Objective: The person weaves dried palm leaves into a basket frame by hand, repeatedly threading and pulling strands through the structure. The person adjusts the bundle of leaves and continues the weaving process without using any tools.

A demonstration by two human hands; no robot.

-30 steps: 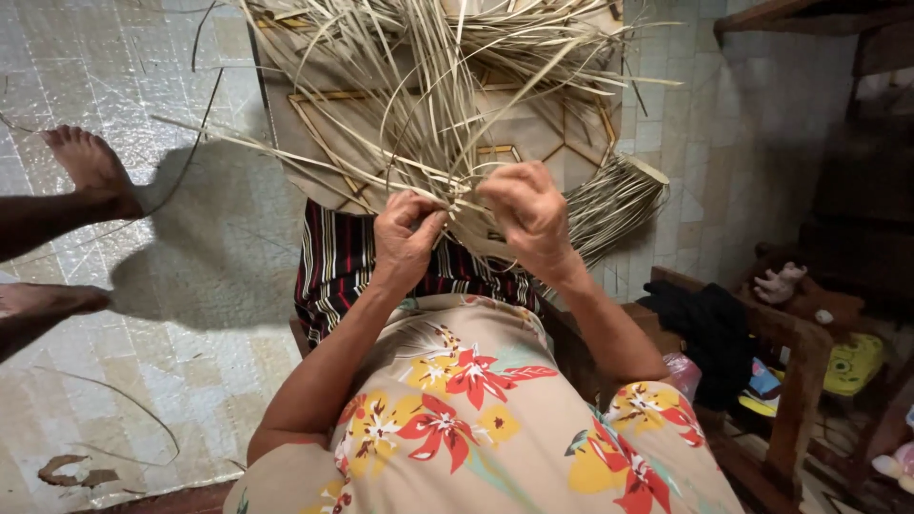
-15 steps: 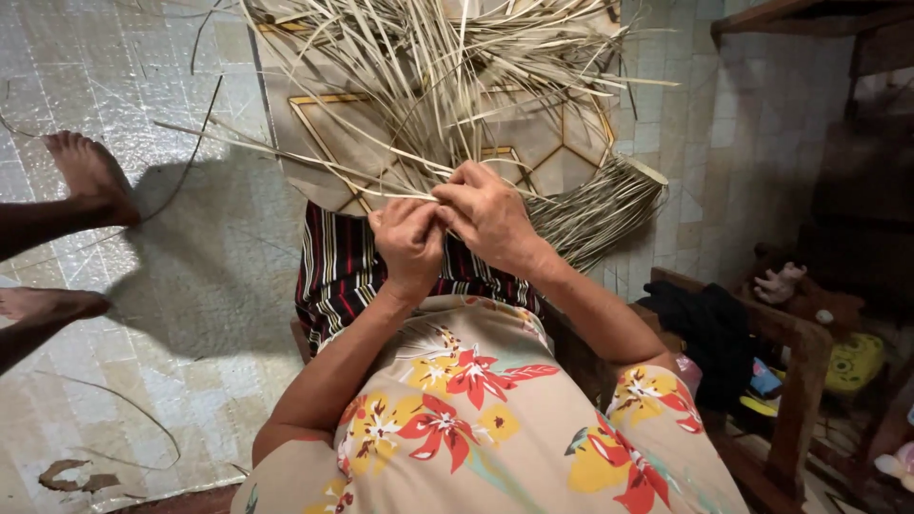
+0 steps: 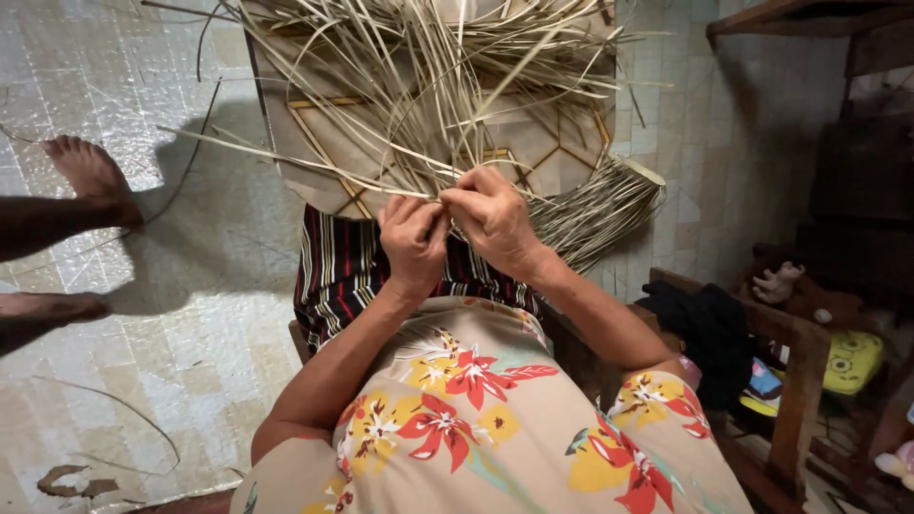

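1. Your left hand [image 3: 411, 238] and right hand [image 3: 490, 214] are both pinched shut on straw strips [image 3: 419, 105] at the mat's [image 3: 562, 157] near edge, over your lap.
2. Risk: loose strips tangle or snap if pulled sideways.

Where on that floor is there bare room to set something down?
The tiled floor is mostly open between the other person's bare feet and the striped cloth, with only thin stray strands. Ahead it is crowded: both hands, left hand and right hand, work the loose straw strips. The wooden bench is cluttered.
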